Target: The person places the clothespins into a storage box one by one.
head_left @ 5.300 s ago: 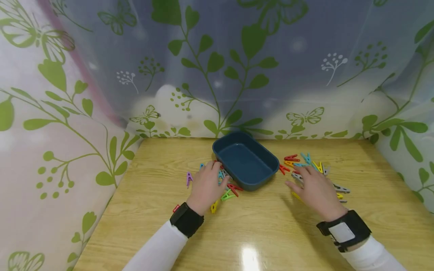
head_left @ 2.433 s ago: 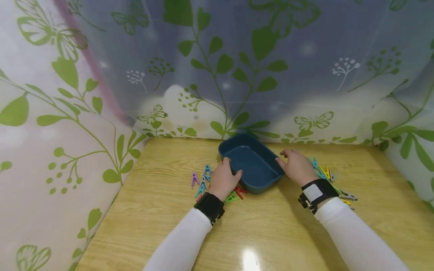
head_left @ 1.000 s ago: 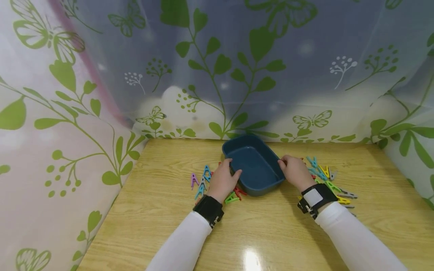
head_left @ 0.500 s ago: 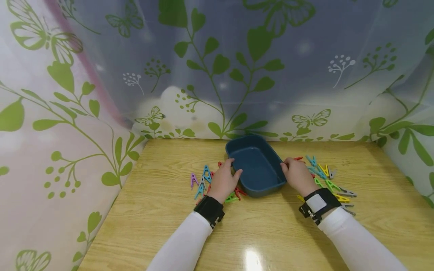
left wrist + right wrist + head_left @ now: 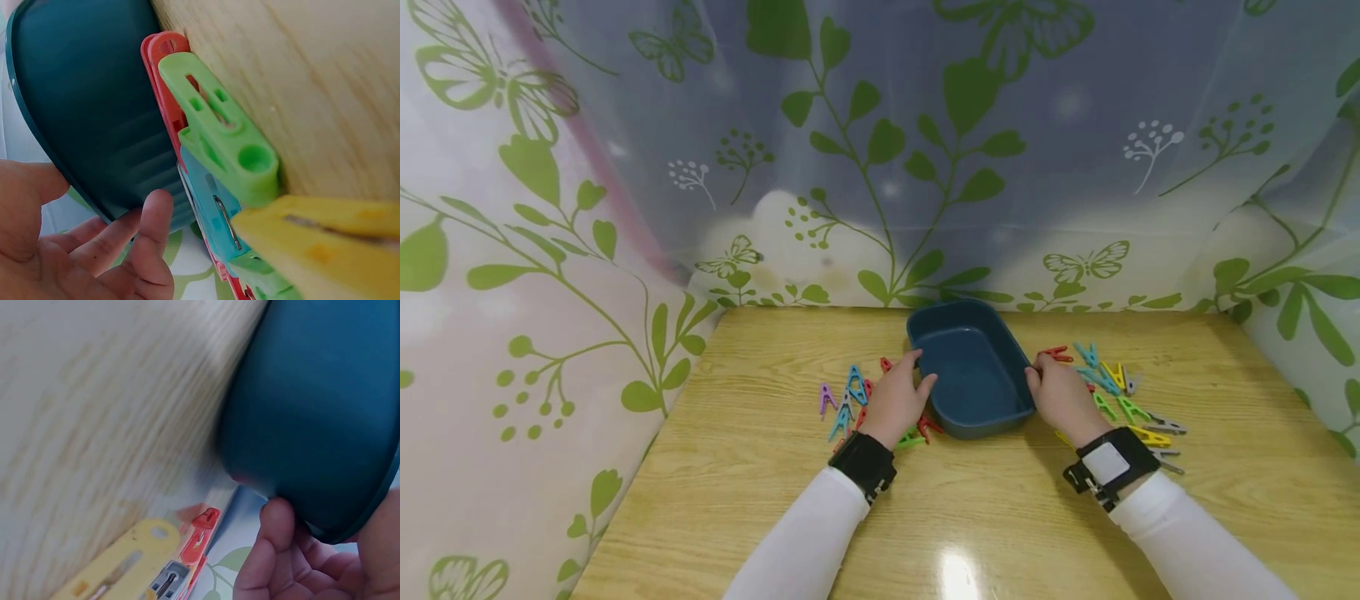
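Note:
A dark teal rectangular plastic box (image 5: 970, 367) stands on the wooden table, with no item visible inside. My left hand (image 5: 895, 400) holds its left side, the thumb over the rim and a finger against the outer wall in the left wrist view. On the opposite side my right hand (image 5: 1063, 396) grips the right rim, its fingers curled at the outer wall (image 5: 312, 419). Clothespins lie close to both hands: a green clothespin (image 5: 219, 131) and a yellow clothespin (image 5: 319, 240) near the left, a yellow clothespin (image 5: 125, 559) near the right. The left palm hides some clothespins.
Left of the box are several coloured clothespins, including a purple clothespin (image 5: 827, 398). More lie to the right, such as a grey clothespin (image 5: 1165, 423). A leaf-patterned curtain (image 5: 880, 167) hangs behind the wooden table (image 5: 970, 517) and along its sides.
Both hands have gone from the clothespins to the box's sides. The box has shifted right and turned a little, the right hand moving along with it while the left hand stays nearly in place.

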### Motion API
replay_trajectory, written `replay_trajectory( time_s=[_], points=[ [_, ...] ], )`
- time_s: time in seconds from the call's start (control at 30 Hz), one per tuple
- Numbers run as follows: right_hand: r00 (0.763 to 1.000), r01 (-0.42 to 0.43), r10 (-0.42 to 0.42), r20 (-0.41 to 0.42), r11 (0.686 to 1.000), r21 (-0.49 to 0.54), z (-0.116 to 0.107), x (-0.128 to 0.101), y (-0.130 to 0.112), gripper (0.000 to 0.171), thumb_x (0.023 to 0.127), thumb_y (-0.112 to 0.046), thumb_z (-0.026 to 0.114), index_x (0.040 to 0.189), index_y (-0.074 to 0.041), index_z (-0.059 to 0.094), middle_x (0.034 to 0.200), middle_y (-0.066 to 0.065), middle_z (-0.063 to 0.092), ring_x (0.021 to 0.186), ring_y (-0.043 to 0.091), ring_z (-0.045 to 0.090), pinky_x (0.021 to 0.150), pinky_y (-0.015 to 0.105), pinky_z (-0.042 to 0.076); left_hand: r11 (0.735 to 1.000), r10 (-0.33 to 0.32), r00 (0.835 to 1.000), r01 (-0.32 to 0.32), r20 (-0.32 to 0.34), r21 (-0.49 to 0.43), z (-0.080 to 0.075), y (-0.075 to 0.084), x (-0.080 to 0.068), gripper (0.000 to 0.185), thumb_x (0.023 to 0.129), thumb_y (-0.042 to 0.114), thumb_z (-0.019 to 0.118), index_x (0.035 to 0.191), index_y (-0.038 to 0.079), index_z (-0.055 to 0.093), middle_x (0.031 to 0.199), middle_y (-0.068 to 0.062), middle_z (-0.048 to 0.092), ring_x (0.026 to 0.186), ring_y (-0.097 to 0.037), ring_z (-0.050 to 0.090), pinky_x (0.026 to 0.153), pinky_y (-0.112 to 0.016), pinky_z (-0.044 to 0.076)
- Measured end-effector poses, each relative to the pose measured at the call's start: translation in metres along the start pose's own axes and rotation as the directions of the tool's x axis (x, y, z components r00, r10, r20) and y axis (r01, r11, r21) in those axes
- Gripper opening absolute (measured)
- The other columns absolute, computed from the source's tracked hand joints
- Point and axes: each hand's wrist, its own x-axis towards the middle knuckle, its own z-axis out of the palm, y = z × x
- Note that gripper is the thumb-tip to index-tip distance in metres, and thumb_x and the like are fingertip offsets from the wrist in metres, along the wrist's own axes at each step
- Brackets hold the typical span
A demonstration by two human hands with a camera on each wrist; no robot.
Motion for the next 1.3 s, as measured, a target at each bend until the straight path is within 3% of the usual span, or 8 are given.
replay_trajectory(
  time_s=[0.13, 0.37, 0.63, 0.73, 0.9, 1.3],
  points=[
    [0.999, -0.023, 0.023, 0.023, 1.0, 0.006, -0.002, -0.003, -0.002, 0.021, 0.108, -0.011, 0.049, 0.101, 0.007, 0.057, 0.069, 0.009, 0.051, 0.058, 0.021, 0.048, 0.055, 0.032, 0.035, 1.0, 0.012, 1.0, -0.012, 0.004, -0.001, 0.0, 0.0, 0.0, 0.054, 0.107, 0.034, 0.058, 0.155, 0.013, 0.044, 0.14, -0.014, 0.064, 0.05, -0.017, 0.051, 0.052, -0.03, 0.027],
    [0.998, -0.047, 0.046, 0.036, 0.999, 0.021, -0.003, -0.009, -0.004, 0.02, 0.108, -0.011, 0.049, 0.101, 0.007, 0.056, 0.071, 0.01, 0.05, 0.06, 0.021, 0.047, 0.056, 0.033, 0.035, 0.999, 0.024, 1.0, -0.024, 0.007, 0.036, 0.0, -0.001, 0.0, 0.053, 0.106, 0.034, 0.059, 0.153, 0.012, 0.046, 0.138, -0.014, 0.065, 0.072, -0.021, 0.068, 0.057, -0.029, 0.041],
    [0.997, -0.061, 0.059, 0.042, 0.998, 0.027, -0.005, -0.016, -0.008, 0.021, 0.108, -0.011, 0.048, 0.1, 0.006, 0.057, 0.072, 0.01, 0.051, 0.063, 0.022, 0.048, 0.058, 0.034, 0.036, 0.998, 0.027, 1.0, -0.028, 0.013, 0.054, 0.001, -0.001, 0.0, 0.053, 0.106, 0.035, 0.058, 0.153, 0.013, 0.046, 0.141, -0.012, 0.064, 0.077, -0.021, 0.069, 0.058, -0.028, 0.039],
    [0.997, -0.063, 0.062, 0.039, 0.998, 0.031, -0.006, -0.019, -0.009, 0.021, 0.108, -0.01, 0.049, 0.099, 0.006, 0.058, 0.073, 0.011, 0.052, 0.064, 0.022, 0.049, 0.059, 0.034, 0.037, 0.998, 0.035, 0.999, -0.036, 0.019, 0.055, 0.001, -0.002, -0.002, 0.053, 0.106, 0.035, 0.058, 0.154, 0.014, 0.046, 0.141, -0.012, 0.064, 0.065, -0.018, 0.063, 0.055, -0.028, 0.034],
    [0.998, -0.065, 0.064, 0.027, 0.998, 0.017, -0.006, -0.023, -0.009, 0.02, 0.107, -0.011, 0.05, 0.1, 0.006, 0.057, 0.072, 0.01, 0.052, 0.062, 0.022, 0.049, 0.058, 0.034, 0.037, 0.998, 0.045, 0.998, -0.046, 0.035, 0.041, 0.001, -0.002, -0.004, 0.054, 0.107, 0.034, 0.058, 0.154, 0.013, 0.045, 0.139, -0.013, 0.065, 0.047, -0.013, 0.042, 0.05, -0.028, 0.027],
    [0.998, -0.065, 0.065, 0.009, 0.998, 0.007, -0.004, -0.031, -0.008, 0.02, 0.107, -0.011, 0.05, 0.092, 0.002, 0.053, 0.069, 0.008, 0.047, 0.06, 0.021, 0.047, 0.057, 0.032, 0.034, 0.995, 0.076, 0.997, -0.078, 0.029, 0.064, 0.0, 0.001, -0.01, 0.053, 0.107, 0.031, 0.059, 0.153, 0.01, 0.046, 0.135, -0.014, 0.068, 0.043, -0.012, 0.035, 0.046, -0.026, 0.026]
  ],
)
